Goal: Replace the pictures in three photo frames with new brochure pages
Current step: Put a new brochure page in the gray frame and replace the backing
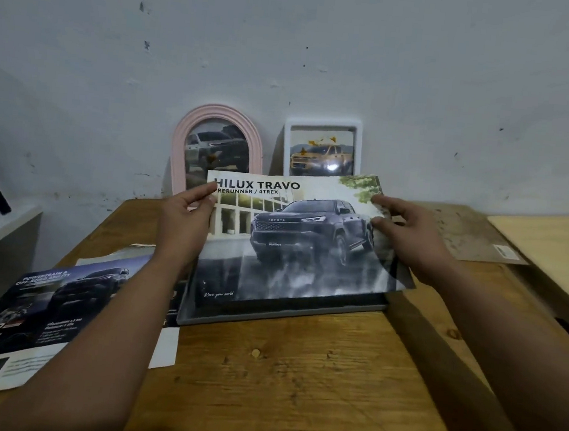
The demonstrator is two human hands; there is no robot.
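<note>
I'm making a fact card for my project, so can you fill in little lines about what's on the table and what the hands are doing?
table: wooden, against a grey wall
held page: Hilux Travo brochure page, dark truck picture
left hand: pinching the page's left edge
right hand: gripping the page's right edge
grey frame: lying flat under the page's lower edge
pink arched frame: standing at the wall, truck picture inside
white frame: standing at the wall, yellow truck picture inside
loose brochure: flat on the table's left side

Both hands, left (187,213) and right (408,234), pinch the upper corners of a glossy dark-truck brochure page (294,240), its lower edge resting in a flat grey rectangular frame (281,314) on the wooden worktop (296,381).
</note>
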